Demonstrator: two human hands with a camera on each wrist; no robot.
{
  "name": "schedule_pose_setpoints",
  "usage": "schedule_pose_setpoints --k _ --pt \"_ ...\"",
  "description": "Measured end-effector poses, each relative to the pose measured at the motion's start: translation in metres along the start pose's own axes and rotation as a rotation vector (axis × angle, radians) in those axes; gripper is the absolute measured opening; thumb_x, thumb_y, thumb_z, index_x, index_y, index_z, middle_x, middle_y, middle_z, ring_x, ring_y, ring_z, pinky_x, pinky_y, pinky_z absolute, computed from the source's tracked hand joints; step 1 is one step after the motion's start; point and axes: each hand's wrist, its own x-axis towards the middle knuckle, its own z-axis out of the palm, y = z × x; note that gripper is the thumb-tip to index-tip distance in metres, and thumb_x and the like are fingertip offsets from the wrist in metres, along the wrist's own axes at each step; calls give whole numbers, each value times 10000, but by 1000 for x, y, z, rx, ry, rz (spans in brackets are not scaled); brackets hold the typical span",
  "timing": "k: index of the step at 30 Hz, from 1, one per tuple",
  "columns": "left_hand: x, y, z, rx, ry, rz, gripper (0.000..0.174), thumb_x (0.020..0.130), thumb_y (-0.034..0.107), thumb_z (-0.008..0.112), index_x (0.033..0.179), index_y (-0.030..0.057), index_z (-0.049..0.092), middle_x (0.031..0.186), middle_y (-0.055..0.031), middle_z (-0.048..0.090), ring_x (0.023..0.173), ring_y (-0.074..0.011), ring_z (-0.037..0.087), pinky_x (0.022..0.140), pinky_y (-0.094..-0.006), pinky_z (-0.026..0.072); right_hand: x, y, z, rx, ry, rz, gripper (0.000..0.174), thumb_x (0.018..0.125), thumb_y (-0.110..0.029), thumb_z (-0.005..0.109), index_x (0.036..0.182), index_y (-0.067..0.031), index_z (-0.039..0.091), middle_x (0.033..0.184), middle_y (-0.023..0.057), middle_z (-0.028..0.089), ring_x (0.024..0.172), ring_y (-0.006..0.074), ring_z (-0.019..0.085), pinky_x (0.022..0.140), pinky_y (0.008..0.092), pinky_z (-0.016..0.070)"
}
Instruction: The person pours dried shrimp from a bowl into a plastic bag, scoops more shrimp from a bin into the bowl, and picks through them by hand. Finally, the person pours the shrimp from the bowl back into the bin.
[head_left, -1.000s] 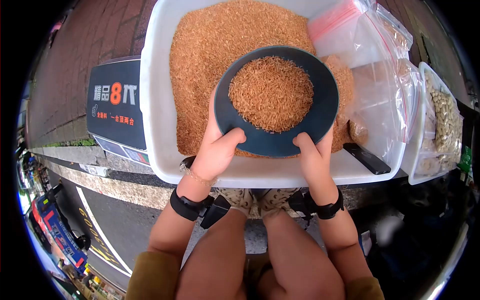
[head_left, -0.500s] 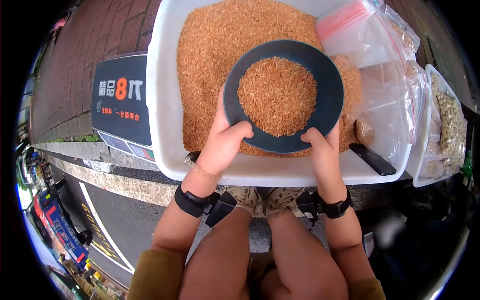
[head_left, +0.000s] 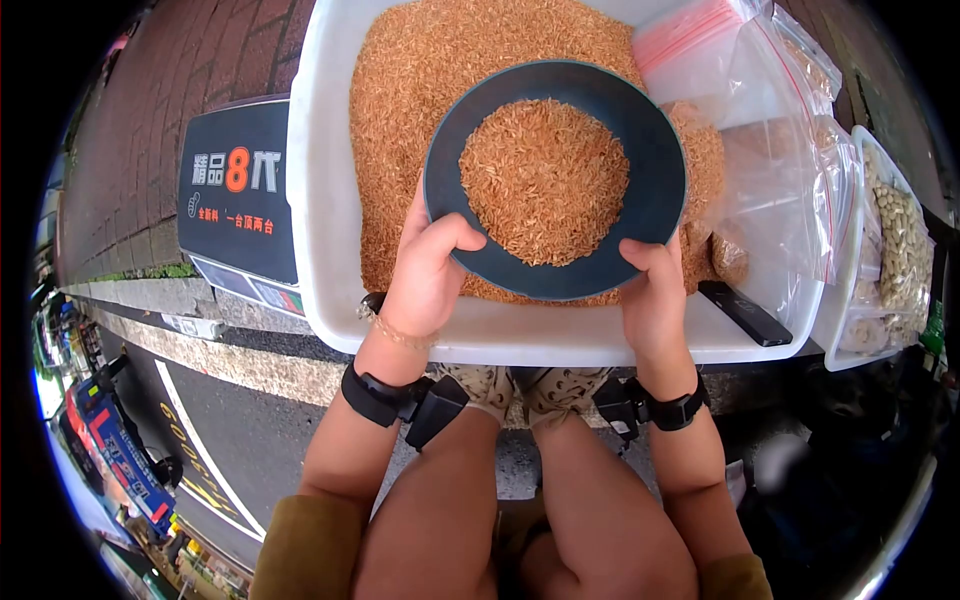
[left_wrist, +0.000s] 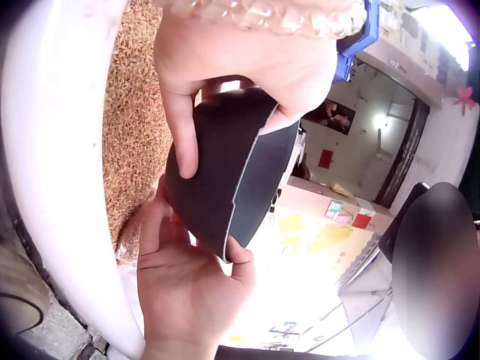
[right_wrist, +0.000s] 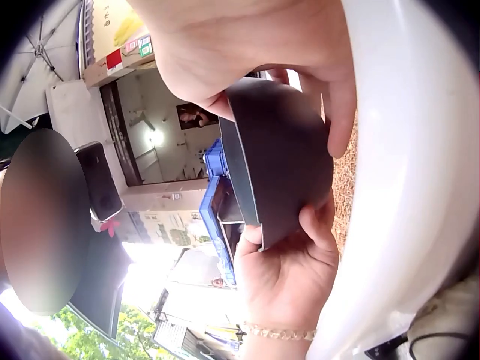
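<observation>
A dark blue-grey bowl (head_left: 540, 280), round and shallow, is held over the tub by both hands. In it lies a round heap of reddish-brown, rice-like grains (head_left: 545, 180). My left hand (head_left: 430, 270) grips the near left rim, its thumb on the inner edge and its fingers underneath. At the near right, my right hand (head_left: 655, 295) grips the rim the same way. The left wrist view shows the dark underside of the bowl (left_wrist: 217, 165) with fingers spread against it. Below, more of the same grains (head_left: 420, 120) fill much of the white tub (head_left: 540, 335).
Clear zip bags (head_left: 730, 80) lie along the tub's right side, with a black oblong object (head_left: 745, 313) by its near right corner. Farther right is a white tray (head_left: 845, 330) with bagged pale pieces (head_left: 895, 230). A dark printed box (head_left: 235, 190) stands left of the tub.
The bowl has moved a little farther from the body and looks slightly larger, nearer the head camera. My right thumb has shifted outward along the rim. Both hands keep their grip.
</observation>
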Motion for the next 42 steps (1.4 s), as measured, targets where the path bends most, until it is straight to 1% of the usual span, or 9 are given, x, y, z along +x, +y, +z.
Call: schedule_pose_setpoints --k 3,10,13,16,22,25,27,32,42 --pt "0 -2 -5 -78 45 -17 360 705 60 417 1050 -11 489 1026 -94 546 938 -202 514 840 -319 394 1 3 2 54 93 69 403 779 -154 471 1156 -17 434 1068 53 525 1017 160 477 876 278 352" --pt "3 0 0 -108 60 -188 406 742 122 457 1128 -4 446 1067 -98 524 973 -209 508 858 -338 385 2 1 2 123 174 137 336 794 -178 472 1087 -12 480 1054 63 543 987 157 511 853 298 385" --pt "4 -2 6 100 -86 -38 526 764 92 449 1265 40 298 1189 -105 420 1034 -208 473 833 -361 436 5 0 -4 273 157 169 351 768 -105 457 1108 -19 452 1061 70 529 993 173 512 855 303 393" --pt "5 -4 4 203 -250 -276 654 773 -18 396 1349 136 128 1287 -105 274 1067 -197 443 720 -343 529 7 -3 -1 62 -43 173 598 733 -33 417 1297 -93 227 1234 96 359 1062 188 441 827 281 410" --pt "4 -11 0 258 -137 10 597 753 -22 412 1303 113 220 1191 -99 395 1007 -179 472 712 -338 510 4 13 -13 -52 -40 26 700 675 58 377 1317 -146 185 1192 92 376 1020 183 466 761 293 481" --pt "1 -5 4 279 -46 -206 561 733 -31 412 1263 98 282 1077 -69 466 919 -146 487 700 -287 480 4 6 -7 -54 -66 135 738 650 80 375 1323 -148 177 1128 76 408 956 159 480 724 262 469" --pt "-2 -3 9 252 -7 -279 593 715 -36 415 1278 85 274 1034 -51 466 840 -117 481 676 -233 444 5 -5 3 138 27 430 466 657 102 407 1095 -57 420 948 28 514 817 119 510 693 213 404" --pt "3 -8 -1 368 -108 23 759 659 -82 388 1341 75 94 1190 -110 370 1012 -162 431 787 -244 412 4 9 -5 85 49 268 398 674 75 400 1056 -35 426 934 57 516 806 149 530 687 290 478" --pt "2 -5 9 446 -101 207 775 642 -113 368 1350 86 122 1174 -59 387 946 -102 404 715 -193 381 7 4 -4 105 56 350 406 672 62 414 1068 -26 398 906 78 496 777 162 526 651 306 494"
